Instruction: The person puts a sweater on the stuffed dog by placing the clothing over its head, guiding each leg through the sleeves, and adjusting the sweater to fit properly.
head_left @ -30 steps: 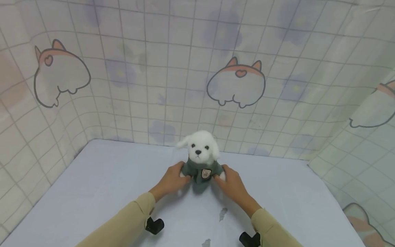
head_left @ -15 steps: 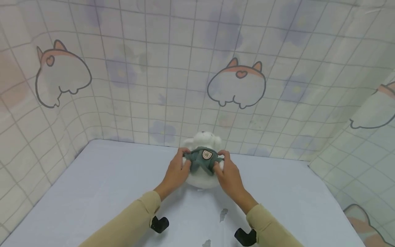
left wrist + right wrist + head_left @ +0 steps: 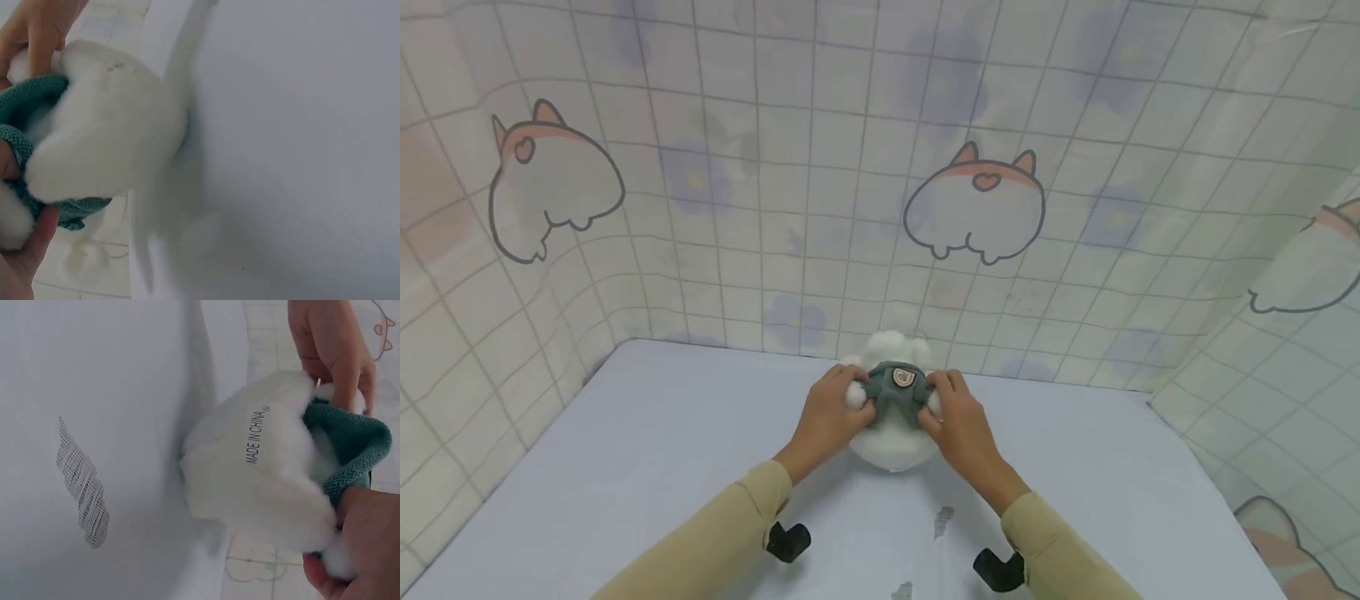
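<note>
A white plush dog (image 3: 891, 450) in a green knitted sweater (image 3: 889, 402) leans back near the far edge, its underside toward me and its face hidden. A pale badge (image 3: 903, 378) sits on the sweater's chest. My left hand (image 3: 831, 412) pinches one sleeve and foreleg between thumb and fingers. On the other side my right hand (image 3: 961, 427) grips the opposite sleeve the same way. Printed letters mark the plush dog's bottom (image 3: 250, 475) in the right wrist view. The left wrist view shows its rounded white body (image 3: 112, 131) close over the table.
The white-covered table (image 3: 700, 450) ends at a grid-patterned curtain (image 3: 820, 208) with cartoon corgis behind and at both sides. Grey worn patches (image 3: 943, 522) show on the cloth between my forearms. Black devices (image 3: 787, 543) hang under both wrists.
The plush dog has tipped backward: its face, visible a second ago, has turned up and away, and its white underside has come forward. Both hands moved slightly farther away while holding its sleeves.
</note>
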